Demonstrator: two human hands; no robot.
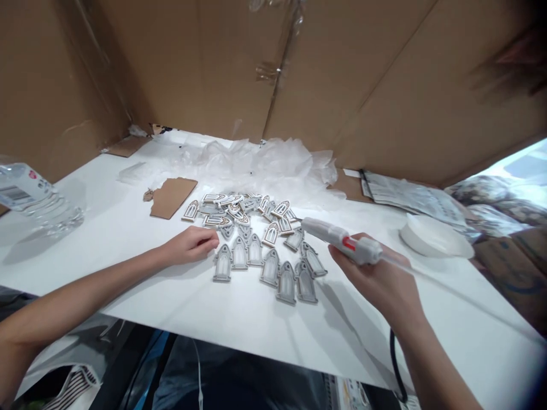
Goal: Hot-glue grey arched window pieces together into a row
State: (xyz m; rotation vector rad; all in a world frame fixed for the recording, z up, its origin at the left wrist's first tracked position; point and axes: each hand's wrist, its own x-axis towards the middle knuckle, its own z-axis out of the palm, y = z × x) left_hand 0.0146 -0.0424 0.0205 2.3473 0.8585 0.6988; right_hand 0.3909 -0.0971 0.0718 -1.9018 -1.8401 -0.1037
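My right hand (380, 279) grips a white glue gun (342, 240) with a red trigger, its nozzle pointing left over the table. My left hand (190, 245) rests on the white table (128, 285) with fingers curled, touching the left edge of a cluster of small arched window-shaped pieces (265, 267). Several of these grey pieces lie flat in rows near the front. More of them are heaped in a pile (243, 208) just behind. A clear glue stick juts from the back of the gun toward the right.
Crumpled clear plastic (265, 162) lies behind the pile. A cardboard scrap (171, 196) sits left of it and a plastic water bottle (34, 196) at far left. A white round lid (433, 236) and printed sheets (410, 196) are at right. Cardboard walls (273, 62) enclose the back.
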